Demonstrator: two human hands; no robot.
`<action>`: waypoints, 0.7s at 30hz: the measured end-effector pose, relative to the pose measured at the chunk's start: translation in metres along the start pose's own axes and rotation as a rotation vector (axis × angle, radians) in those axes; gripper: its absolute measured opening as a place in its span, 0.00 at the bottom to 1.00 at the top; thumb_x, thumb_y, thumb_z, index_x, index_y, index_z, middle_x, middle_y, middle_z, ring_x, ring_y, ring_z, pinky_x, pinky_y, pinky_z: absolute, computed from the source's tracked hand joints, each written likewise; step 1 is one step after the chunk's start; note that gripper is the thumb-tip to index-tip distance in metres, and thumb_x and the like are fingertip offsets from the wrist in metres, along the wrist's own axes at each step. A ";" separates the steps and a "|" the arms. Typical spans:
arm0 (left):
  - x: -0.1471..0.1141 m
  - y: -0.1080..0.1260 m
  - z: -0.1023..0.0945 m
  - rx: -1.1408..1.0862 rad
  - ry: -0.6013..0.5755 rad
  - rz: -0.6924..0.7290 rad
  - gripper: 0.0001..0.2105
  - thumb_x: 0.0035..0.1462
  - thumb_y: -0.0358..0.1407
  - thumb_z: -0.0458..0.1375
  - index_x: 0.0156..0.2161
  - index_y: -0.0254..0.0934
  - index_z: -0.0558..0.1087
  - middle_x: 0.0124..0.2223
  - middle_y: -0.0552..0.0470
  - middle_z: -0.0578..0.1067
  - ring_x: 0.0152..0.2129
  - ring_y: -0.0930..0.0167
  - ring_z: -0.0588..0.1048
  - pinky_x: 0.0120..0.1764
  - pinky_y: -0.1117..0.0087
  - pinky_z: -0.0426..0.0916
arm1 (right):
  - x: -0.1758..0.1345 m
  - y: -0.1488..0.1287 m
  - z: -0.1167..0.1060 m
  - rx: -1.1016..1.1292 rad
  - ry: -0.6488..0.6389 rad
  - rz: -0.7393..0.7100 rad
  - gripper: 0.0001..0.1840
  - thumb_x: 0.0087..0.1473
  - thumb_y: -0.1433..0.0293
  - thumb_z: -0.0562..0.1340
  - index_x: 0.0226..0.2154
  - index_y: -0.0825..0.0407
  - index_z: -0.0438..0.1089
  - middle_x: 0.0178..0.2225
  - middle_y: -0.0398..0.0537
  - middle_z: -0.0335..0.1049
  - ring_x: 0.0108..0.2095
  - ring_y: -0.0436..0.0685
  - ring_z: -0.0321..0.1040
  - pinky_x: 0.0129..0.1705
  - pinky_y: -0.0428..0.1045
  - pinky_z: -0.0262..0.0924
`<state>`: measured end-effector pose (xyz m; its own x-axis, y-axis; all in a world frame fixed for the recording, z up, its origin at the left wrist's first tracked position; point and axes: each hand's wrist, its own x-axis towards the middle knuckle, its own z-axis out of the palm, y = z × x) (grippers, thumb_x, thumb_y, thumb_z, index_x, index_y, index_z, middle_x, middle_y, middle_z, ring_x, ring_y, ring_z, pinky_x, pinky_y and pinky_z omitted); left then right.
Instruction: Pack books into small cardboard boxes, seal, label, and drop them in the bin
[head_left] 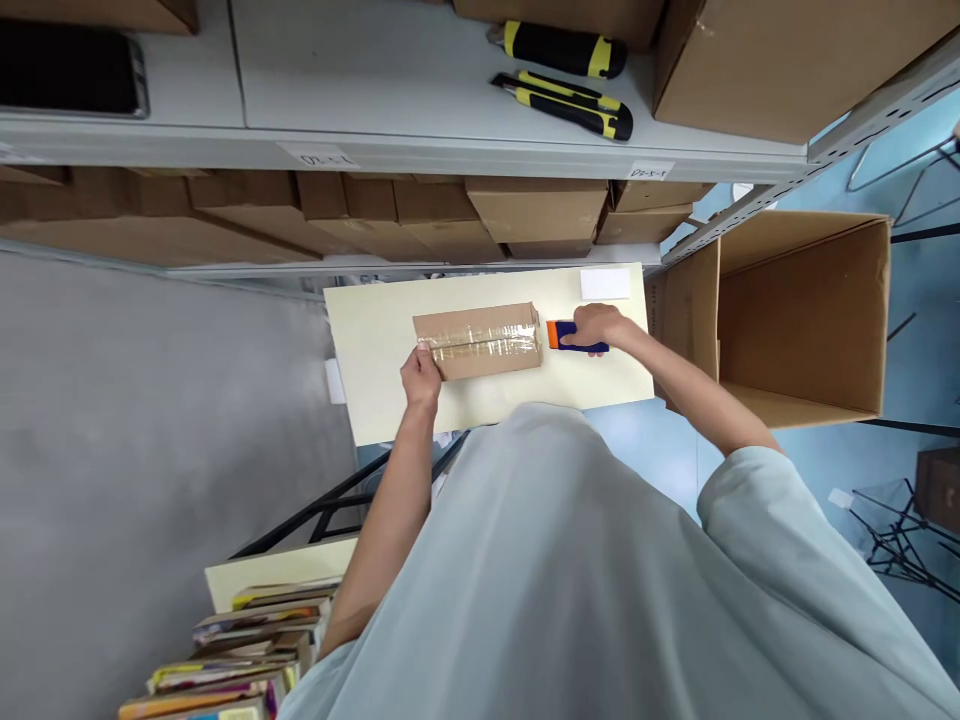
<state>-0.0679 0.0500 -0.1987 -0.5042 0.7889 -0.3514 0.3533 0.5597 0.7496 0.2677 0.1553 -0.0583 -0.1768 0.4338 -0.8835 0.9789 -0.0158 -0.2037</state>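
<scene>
A long, flat cardboard box [480, 355] lies on a cream tabletop [390, 410], shiny clear tape running along its top. My left hand [421, 378] grips the lower left corner of this box, thumb on top. Just off its right end, my right hand [595, 327] is closed around a small navy-blue, box-shaped item [574, 338] with an orange end, its exact kind unclear. A small gap separates that item from the cardboard box. Above my right hand lies a white paper slip [604, 284].
A large open carton [802, 310] stands right of the table. Beyond the table, a grey shelf [375, 90] carries cartons, two yellow-and-black utility knives [566, 80] and a black phone [67, 65]. Stacked books [240, 650] are at lower left.
</scene>
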 end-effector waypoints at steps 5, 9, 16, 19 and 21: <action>-0.003 -0.001 -0.001 -0.002 -0.005 -0.004 0.29 0.67 0.64 0.50 0.37 0.38 0.75 0.38 0.46 0.80 0.41 0.62 0.78 0.49 0.63 0.75 | 0.016 -0.031 0.041 -0.091 0.240 0.081 0.15 0.64 0.68 0.67 0.50 0.59 0.79 0.44 0.67 0.84 0.48 0.71 0.82 0.46 0.56 0.71; -0.002 -0.001 -0.003 0.002 -0.025 -0.009 0.29 0.67 0.63 0.50 0.38 0.38 0.75 0.38 0.45 0.80 0.43 0.60 0.79 0.50 0.62 0.75 | 0.020 -0.024 0.075 -0.044 0.337 0.177 0.15 0.68 0.72 0.62 0.53 0.60 0.78 0.52 0.73 0.81 0.54 0.73 0.79 0.49 0.58 0.70; -0.003 0.005 -0.005 0.095 -0.025 0.017 0.26 0.72 0.55 0.48 0.42 0.35 0.77 0.44 0.39 0.83 0.47 0.57 0.80 0.56 0.58 0.74 | -0.007 0.009 0.103 0.220 0.423 0.232 0.25 0.74 0.55 0.57 0.54 0.59 0.75 0.53 0.68 0.80 0.56 0.69 0.78 0.53 0.53 0.69; -0.006 0.013 -0.009 0.160 0.009 0.068 0.25 0.73 0.50 0.50 0.56 0.31 0.76 0.58 0.32 0.80 0.59 0.52 0.77 0.66 0.51 0.67 | -0.021 0.012 0.109 0.400 0.468 0.201 0.20 0.70 0.58 0.59 0.54 0.55 0.72 0.50 0.61 0.81 0.51 0.68 0.79 0.49 0.53 0.71; -0.011 0.023 -0.011 0.183 0.052 0.157 0.27 0.72 0.47 0.52 0.66 0.28 0.71 0.69 0.28 0.72 0.69 0.50 0.69 0.72 0.49 0.59 | -0.032 0.009 0.111 0.474 0.508 0.152 0.17 0.68 0.60 0.59 0.53 0.53 0.70 0.49 0.58 0.80 0.48 0.68 0.79 0.46 0.54 0.72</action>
<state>-0.0627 0.0515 -0.1717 -0.4699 0.8583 -0.2059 0.5651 0.4718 0.6769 0.2710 0.0409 -0.0787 0.1409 0.7599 -0.6346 0.8185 -0.4500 -0.3572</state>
